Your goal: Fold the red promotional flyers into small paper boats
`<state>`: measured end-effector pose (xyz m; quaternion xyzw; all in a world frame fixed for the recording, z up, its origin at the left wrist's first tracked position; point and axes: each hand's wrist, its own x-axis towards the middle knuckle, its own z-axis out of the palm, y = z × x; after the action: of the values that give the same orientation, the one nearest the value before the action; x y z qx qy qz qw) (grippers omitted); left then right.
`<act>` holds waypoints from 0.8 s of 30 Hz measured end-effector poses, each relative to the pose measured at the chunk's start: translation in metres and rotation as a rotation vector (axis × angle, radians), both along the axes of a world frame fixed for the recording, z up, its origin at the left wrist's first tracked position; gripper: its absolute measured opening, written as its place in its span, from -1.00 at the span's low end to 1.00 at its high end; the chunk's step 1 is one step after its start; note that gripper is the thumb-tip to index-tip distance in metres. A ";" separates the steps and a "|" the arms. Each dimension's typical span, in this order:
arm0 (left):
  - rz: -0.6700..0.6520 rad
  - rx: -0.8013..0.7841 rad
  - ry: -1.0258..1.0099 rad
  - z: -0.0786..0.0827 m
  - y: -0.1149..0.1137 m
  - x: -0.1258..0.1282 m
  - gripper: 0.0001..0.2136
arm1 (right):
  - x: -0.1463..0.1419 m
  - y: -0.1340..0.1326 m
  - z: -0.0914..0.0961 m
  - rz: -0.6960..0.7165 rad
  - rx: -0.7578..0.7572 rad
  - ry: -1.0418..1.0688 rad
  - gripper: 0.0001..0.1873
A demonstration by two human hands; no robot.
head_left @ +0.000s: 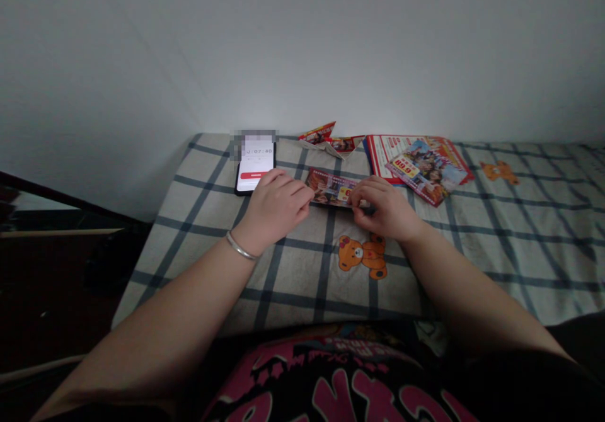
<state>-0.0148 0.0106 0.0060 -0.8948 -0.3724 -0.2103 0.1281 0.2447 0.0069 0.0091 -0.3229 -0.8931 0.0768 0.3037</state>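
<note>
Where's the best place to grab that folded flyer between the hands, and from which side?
Probably pinch the far long edge at its bare middle, coming from the far side. The folded flyer lies flat on the checked sheet, lengthwise left to right, with the left hand and right hand on its ends, so only the middle is free.

You count two hands: one left hand [276, 205], one right hand [385, 208]. There is one strip [331, 189] of printed paper, one phone [255, 165] and one bracelet [240, 247]. Two paper shapes [317, 133] show, plus one pile [416, 164] of at least two flyers. The sheet [520, 233] carries two bears [363, 255].
</note>
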 end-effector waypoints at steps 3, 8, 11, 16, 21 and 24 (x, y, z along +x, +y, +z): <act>0.020 -0.005 0.013 0.000 0.001 -0.002 -0.87 | 0.003 0.002 0.000 0.008 -0.010 0.000 -0.83; 0.059 -0.005 0.033 0.004 0.003 -0.006 -0.85 | 0.006 0.001 0.000 0.010 -0.047 0.029 -0.81; 0.075 0.011 0.051 0.004 0.004 -0.007 -0.85 | 0.006 0.001 0.001 0.020 -0.060 0.034 -0.80; 0.092 0.001 0.086 0.005 0.002 -0.006 -0.87 | 0.006 0.000 0.002 0.032 -0.068 0.023 -0.79; 0.120 0.037 0.127 0.013 -0.003 -0.003 -0.89 | 0.006 0.000 0.001 0.026 -0.074 0.027 -0.79; 0.133 0.067 0.149 0.018 -0.007 -0.003 -0.88 | 0.008 0.001 0.001 0.029 -0.091 0.032 -0.78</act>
<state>-0.0173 0.0036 0.0242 -0.8763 -0.4135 -0.1467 0.1989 0.2524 0.0075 0.0105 -0.3223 -0.8883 0.1268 0.3017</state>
